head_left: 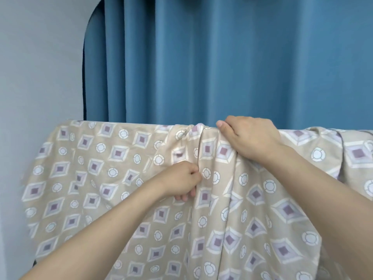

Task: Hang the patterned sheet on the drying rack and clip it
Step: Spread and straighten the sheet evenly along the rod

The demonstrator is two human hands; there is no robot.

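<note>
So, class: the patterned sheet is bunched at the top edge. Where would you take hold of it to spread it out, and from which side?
Grip the patterned sheet at the bunched folds on the top edge, just left of the right hand. Come from the front, above the left hand, and pull left: the cloth there already lies flat, and the folds give the fingers something to pinch.

Left hand (181,179) pinches low; right hand (250,136) grips higher.

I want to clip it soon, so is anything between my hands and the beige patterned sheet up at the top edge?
Nothing visible. The right hand grips the beige patterned sheet at its bunched top edge, and the left hand pinches a fold lower down. No clip is in view.
</note>
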